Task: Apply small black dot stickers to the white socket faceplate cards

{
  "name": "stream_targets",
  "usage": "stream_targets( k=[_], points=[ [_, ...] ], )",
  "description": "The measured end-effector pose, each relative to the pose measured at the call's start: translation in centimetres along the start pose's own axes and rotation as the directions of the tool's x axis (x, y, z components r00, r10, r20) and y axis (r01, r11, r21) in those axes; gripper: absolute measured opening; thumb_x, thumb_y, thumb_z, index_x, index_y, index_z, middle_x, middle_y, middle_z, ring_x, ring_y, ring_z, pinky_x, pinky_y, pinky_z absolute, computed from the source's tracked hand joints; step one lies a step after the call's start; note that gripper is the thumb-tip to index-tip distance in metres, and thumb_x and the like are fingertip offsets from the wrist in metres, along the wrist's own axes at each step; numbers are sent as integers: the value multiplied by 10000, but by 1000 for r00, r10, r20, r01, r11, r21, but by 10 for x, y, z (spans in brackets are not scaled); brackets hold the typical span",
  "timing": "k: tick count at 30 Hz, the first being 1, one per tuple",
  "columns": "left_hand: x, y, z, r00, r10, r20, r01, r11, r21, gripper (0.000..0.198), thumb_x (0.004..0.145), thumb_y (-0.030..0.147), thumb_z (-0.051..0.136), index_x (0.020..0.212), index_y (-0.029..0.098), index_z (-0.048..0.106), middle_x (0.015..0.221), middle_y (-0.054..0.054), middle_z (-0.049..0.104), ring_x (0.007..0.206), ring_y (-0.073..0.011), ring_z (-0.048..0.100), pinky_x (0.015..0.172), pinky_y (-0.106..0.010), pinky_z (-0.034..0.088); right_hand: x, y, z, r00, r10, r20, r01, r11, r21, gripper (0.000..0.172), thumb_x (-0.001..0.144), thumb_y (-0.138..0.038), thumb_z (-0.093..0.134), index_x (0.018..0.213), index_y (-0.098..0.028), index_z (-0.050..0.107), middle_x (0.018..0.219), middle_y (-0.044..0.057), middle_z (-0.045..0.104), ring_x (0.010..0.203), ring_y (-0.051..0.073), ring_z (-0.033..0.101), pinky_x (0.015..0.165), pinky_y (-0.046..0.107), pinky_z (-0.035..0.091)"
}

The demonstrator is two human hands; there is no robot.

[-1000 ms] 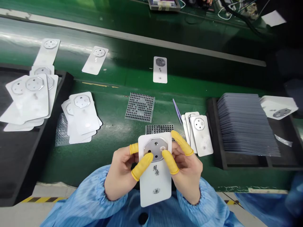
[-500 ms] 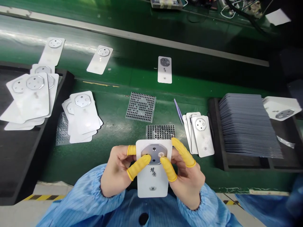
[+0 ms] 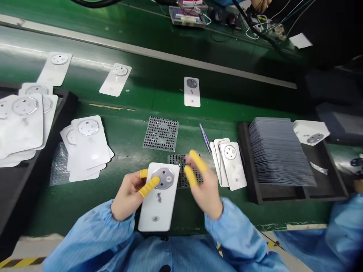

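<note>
My left hand, with yellow finger cots on thumb and finger, grips a white rectangular panel by its left side. The thumb lies on the panel's grey octagonal recess, which has small holes and a round mark. Dark printed characters and a small emblem sit below it. To the right, my right hand hovers over a clear sheet of small black round pads, its yellow-capped fingers apart and slightly blurred. The hand hides part of that sheet. A second sheet of black pads lies just beyond.
Purple tweezers lie beside a few white panels. A black tray at right holds a long row of grey-edged panels. More panels are stacked at left, near another black tray. Single panels lie farther back.
My right hand has let go of the panel and moved over the nearer pad sheet. The panel, now in my left hand alone, has shifted left and tilted. The camera view has shifted.
</note>
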State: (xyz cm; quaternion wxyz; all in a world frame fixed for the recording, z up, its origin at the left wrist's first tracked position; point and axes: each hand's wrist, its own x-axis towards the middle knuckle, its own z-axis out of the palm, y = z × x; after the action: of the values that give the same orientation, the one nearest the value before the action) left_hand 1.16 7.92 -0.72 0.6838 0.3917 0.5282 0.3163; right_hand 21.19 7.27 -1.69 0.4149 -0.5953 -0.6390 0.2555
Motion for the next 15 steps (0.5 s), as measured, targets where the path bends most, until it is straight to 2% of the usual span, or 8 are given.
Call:
stream_targets(
  k=[1, 3, 6, 8, 9, 12, 13, 15],
  points=[
    [4, -6, -8, 1000, 2, -11, -2, 997, 82, 347, 726, 429, 724, 855, 107, 716, 762, -104, 759, 668, -242, 718, 574, -289, 591, 16, 12, -3, 999, -30, -41, 22, 984, -180, 362, 913, -218, 495, 1273, -189, 508, 1247, 121, 581, 1177, 226, 544, 988, 449, 484],
    [13, -16, -24, 999, 27, -17, -23, 970, 240, 445, 754, 517, 653, 864, 88, 698, 734, -123, 752, 653, -266, 718, 534, -311, 584, 51, 39, -10, 998, -17, -61, -13, 889, -458, 309, 895, -233, 510, 1179, -127, 572, 1333, 187, 481, 1261, 308, 431, 1022, 545, 394],
    [25, -23, -43, 998, 63, 1, -59, 927, 370, 464, 746, 548, 630, 831, 97, 692, 712, -120, 747, 659, -284, 717, 538, -342, 589, 91, 72, -17, 998, 60, -30, -66, 812, -581, 167, 841, -184, 546, 918, -79, 651, 1270, 239, 509, 1186, 373, 457, 978, 605, 357],
    [26, -25, -51, 995, 102, -21, -83, 901, 426, 418, 726, 509, 662, 866, 116, 690, 760, -107, 750, 728, -296, 716, 627, -391, 600, 101, 81, -20, 998, 64, -10, -59, 831, -554, 156, 837, -161, 526, 868, -72, 650, 1163, 236, 576, 1106, 345, 523, 958, 572, 388],
    [24, -26, -55, 990, 132, -54, -93, 883, 461, 410, 724, 482, 671, 916, 121, 682, 827, -111, 749, 805, -313, 708, 705, -435, 593, 100, 81, -21, 998, 57, -5, -51, 843, -536, 177, 851, -167, 507, 907, -68, 642, 1101, 221, 608, 1052, 315, 562, 938, 538, 422],
    [11, -34, -63, 940, 289, -180, -135, 801, 583, 443, 750, 369, 667, 1106, 114, 603, 1205, -174, 631, 1177, -352, 547, 1003, -536, 431, 79, 66, -19, 997, 63, 41, -42, 923, -382, 289, 905, -229, 467, 1138, -85, 558, 977, 140, 659, 887, 216, 641, 827, 406, 525],
    [6, -38, -64, 909, 382, -168, -185, 729, 659, 434, 772, 319, 650, 1142, 106, 574, 1305, -194, 554, 1253, -343, 478, 1056, -529, 378, 68, 57, -16, 994, 65, 88, -38, 958, -285, 322, 912, -246, 471, 1200, -113, 525, 985, 115, 660, 876, 195, 647, 807, 374, 537],
    [-4, -47, -65, 827, 562, -17, -318, 493, 810, 369, 819, 213, 594, 1166, 99, 538, 1383, -213, 465, 1291, -315, 435, 1073, -493, 379, 41, 37, -4, 973, 25, 230, 6, 991, -133, 352, 903, -222, 488, 1252, -180, 514, 1053, 83, 636, 937, 180, 630, 828, 347, 533]
  ],
)
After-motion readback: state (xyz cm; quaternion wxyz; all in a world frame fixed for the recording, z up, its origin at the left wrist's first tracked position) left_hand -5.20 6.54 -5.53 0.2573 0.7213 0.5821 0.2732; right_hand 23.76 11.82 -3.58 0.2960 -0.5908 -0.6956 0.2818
